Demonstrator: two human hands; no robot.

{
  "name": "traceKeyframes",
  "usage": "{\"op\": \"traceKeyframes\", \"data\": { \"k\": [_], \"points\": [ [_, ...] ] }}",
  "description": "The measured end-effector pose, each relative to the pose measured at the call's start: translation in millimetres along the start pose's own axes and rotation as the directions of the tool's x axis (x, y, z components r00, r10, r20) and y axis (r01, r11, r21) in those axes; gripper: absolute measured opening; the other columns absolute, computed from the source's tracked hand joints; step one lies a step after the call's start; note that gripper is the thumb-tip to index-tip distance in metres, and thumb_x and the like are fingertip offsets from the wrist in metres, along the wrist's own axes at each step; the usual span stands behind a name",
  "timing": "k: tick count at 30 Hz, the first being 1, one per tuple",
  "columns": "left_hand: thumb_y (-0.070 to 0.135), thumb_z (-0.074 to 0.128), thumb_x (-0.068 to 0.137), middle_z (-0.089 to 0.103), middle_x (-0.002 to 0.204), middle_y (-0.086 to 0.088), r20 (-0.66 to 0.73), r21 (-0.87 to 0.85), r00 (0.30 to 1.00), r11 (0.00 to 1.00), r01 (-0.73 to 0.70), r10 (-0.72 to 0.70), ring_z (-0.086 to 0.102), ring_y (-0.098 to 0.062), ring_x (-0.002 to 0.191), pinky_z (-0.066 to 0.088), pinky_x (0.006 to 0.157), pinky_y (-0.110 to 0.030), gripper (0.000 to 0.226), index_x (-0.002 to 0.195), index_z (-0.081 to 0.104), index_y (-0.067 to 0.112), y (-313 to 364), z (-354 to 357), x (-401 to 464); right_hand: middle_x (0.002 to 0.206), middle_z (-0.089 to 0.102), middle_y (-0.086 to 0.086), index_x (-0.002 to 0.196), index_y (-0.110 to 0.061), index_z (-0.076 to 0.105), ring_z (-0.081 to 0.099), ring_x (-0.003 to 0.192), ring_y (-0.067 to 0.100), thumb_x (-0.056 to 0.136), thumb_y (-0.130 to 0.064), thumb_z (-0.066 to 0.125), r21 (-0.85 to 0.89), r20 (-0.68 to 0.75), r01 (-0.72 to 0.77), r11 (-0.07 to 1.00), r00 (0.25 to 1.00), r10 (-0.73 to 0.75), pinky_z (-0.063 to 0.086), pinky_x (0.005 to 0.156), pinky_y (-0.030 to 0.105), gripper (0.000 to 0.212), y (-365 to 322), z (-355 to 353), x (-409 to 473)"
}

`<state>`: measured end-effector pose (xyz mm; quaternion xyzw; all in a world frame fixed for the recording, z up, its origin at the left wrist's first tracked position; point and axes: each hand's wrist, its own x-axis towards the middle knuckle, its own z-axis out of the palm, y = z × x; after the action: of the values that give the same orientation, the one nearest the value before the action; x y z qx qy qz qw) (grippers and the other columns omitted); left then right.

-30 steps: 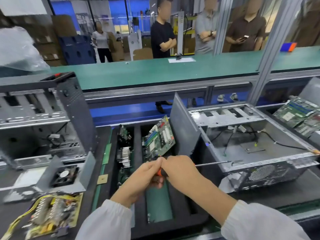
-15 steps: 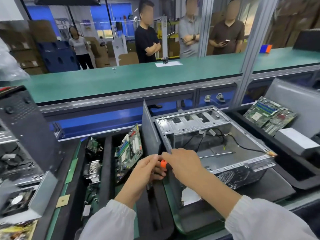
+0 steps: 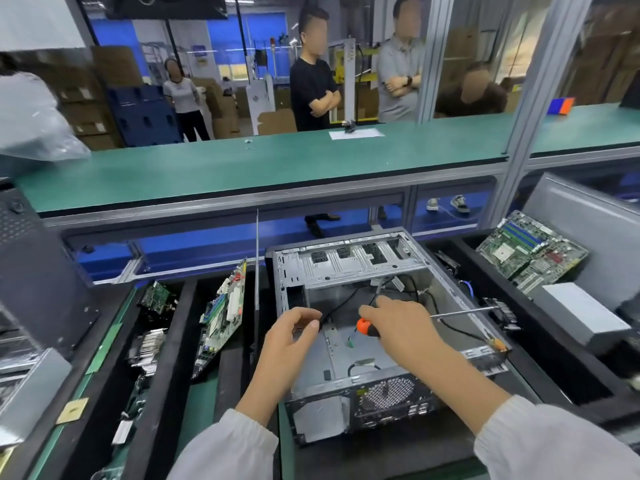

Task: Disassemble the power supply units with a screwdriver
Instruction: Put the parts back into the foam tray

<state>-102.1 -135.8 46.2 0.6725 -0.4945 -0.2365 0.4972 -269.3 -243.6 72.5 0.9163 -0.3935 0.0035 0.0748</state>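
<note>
An open grey computer case [image 3: 332,271] lies in front of me with loose black cables [image 3: 349,296] inside. My right hand [image 3: 401,327] grips a screwdriver by its orange and black handle [image 3: 366,328] above the case floor. The thin shaft [image 3: 464,312] points right, and its tip reaches the case's right wall. My left hand [image 3: 289,337] hovers over the case's left side with its fingers loosely curled. Its thumb tip sits beside the end of a black cable, and I see nothing held in that hand.
A thin side panel [image 3: 257,265] stands upright left of the case. Black foam trays hold motherboards [image 3: 225,306] and a heat sink [image 3: 149,344] on the left, more boards [image 3: 530,251] and a grey box [image 3: 585,313] on the right. A green conveyor [image 3: 277,164] runs behind, with people beyond.
My left hand has let go of the screwdriver handle and moved left over the case. My right hand has carried the screwdriver further over the case floor. The view has swung right.
</note>
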Motion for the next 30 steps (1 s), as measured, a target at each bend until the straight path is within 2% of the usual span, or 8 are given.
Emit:
{"op": "traceKeyframes", "data": {
  "k": [4,7,11,14,18,22,26,30],
  "points": [
    [0.007,0.055,0.097,0.07,0.089,-0.009,-0.074,-0.149,0.995,0.987,0.061,-0.073,0.07,-0.015,0.077,0.052,0.071,-0.019,0.013,0.104,0.063,0.013,5,-17,4,0.108,0.052,0.004,0.122,-0.026,0.045,0.059,0.094,0.028,0.086,-0.008,0.056,0.037,-0.082,0.018,0.999,0.996,-0.015,0.033,0.062,0.032,0.042,-2,-3,7],
    [0.008,0.053,0.098,0.07,0.087,-0.015,-0.106,-0.171,0.985,0.978,0.119,-0.139,0.07,-0.018,0.07,0.055,0.07,-0.022,0.011,0.105,0.061,0.01,3,-33,8,0.106,0.052,0.002,0.118,-0.026,0.045,0.06,0.092,0.027,0.085,-0.009,0.058,0.066,-0.098,0.027,0.997,0.995,-0.02,0.034,0.06,0.032,0.04,-5,-6,12],
    [0.012,0.054,0.098,0.073,0.081,-0.007,-0.101,-0.088,0.975,0.978,0.188,-0.197,0.07,-0.013,0.072,0.051,0.067,-0.015,0.009,0.101,0.063,0.013,-9,-57,6,0.11,0.053,0.0,0.117,-0.026,0.045,0.061,0.094,0.026,0.087,-0.011,0.058,0.108,-0.085,0.032,0.994,0.996,-0.022,0.036,0.062,0.032,0.035,-12,-6,18],
    [0.017,0.058,0.096,0.074,0.076,0.0,-0.096,0.039,0.972,0.975,0.221,-0.216,0.069,-0.009,0.077,0.047,0.067,-0.01,0.01,0.093,0.067,0.018,-17,-75,2,0.113,0.055,0.001,0.126,-0.025,0.041,0.061,0.098,0.025,0.086,-0.009,0.058,0.087,-0.06,0.037,0.996,0.998,-0.032,0.036,0.064,0.032,0.046,-19,-4,23],
    [0.022,0.059,0.096,0.073,0.075,0.004,-0.075,0.139,0.973,0.964,0.227,-0.218,0.065,0.002,0.07,0.044,0.062,-0.008,0.012,0.088,0.068,0.021,-21,-97,-2,0.11,0.056,0.001,0.132,-0.027,0.038,0.062,0.099,0.026,0.089,-0.01,0.055,0.063,-0.045,0.003,0.998,0.999,0.0,0.037,0.066,0.033,0.05,-31,-5,31],
    [0.023,0.059,0.096,0.074,0.078,0.002,-0.049,0.167,0.97,0.956,0.243,-0.238,0.065,0.002,0.067,0.044,0.058,-0.006,0.013,0.09,0.069,0.017,-26,-119,-9,0.109,0.058,0.0,0.123,-0.025,0.044,0.062,0.099,0.025,0.088,-0.01,0.055,0.075,-0.012,-0.02,0.997,1.0,0.021,0.038,0.067,0.032,0.04,-47,-7,37],
    [0.022,0.059,0.096,0.073,0.075,0.002,-0.084,0.199,0.967,0.947,0.252,-0.24,0.065,0.003,0.065,0.043,0.056,-0.006,0.013,0.089,0.069,0.016,-35,-140,-14,0.108,0.059,0.004,0.112,-0.019,0.044,0.062,0.098,0.027,0.09,-0.013,0.053,0.123,0.022,-0.059,0.991,0.998,0.057,0.043,0.07,0.034,0.025,-61,-5,40],
    [0.021,0.059,0.096,0.073,0.072,0.002,-0.094,0.22,0.964,0.94,0.262,-0.247,0.066,0.0,0.066,0.044,0.059,-0.006,0.013,0.086,0.068,0.02,-45,-157,-17,0.108,0.057,0.006,0.111,-0.017,0.044,0.062,0.099,0.029,0.09,-0.014,0.054,0.139,0.037,-0.08,0.987,0.996,0.075,0.043,0.07,0.034,0.023,-71,-5,44]
  ]
}}
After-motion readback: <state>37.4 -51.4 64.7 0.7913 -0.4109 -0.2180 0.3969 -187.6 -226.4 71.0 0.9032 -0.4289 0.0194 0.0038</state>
